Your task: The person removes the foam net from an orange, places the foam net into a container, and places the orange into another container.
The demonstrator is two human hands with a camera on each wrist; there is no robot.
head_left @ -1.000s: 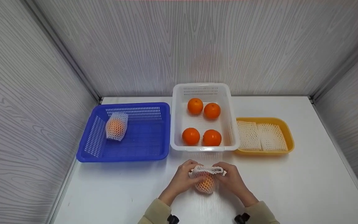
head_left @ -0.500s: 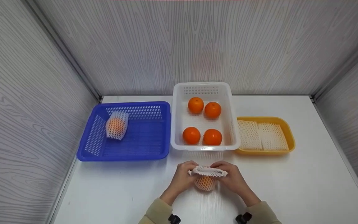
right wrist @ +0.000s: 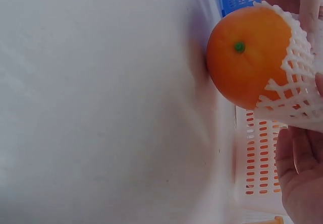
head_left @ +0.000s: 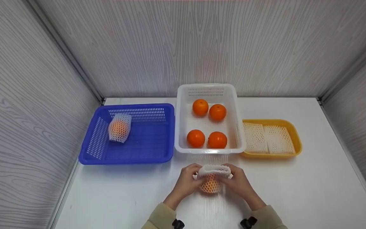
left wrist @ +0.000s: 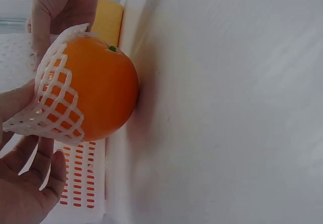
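Note:
An orange (left wrist: 103,90) sits on the table in front of me, partly inside a white foam net sleeve (head_left: 214,173). In both wrist views its green-stemmed end sticks out bare of the mesh. My left hand (head_left: 186,182) pinches the left side of the net between thumb and fingers. On the opposite side my right hand (head_left: 237,183) grips the net the same way, its thumb over the mesh. Between the hands, the sleeve's upper rim stands spread wide above the fruit. Some fingertips are hidden behind the net in the head view.
Beyond the hands stands a white basket (head_left: 210,151) with several oranges. To its left, a blue basket (head_left: 151,140) holds one net-wrapped orange (head_left: 119,128). A yellow tray (head_left: 297,146) with flat foam nets (head_left: 278,140) adjoins the white basket on the right.
The net's upper rim, folded down toward me half a second ago, now stands higher with its mouth spread. Both hands stay in nearly the same place, thumbs shifted on the mesh.

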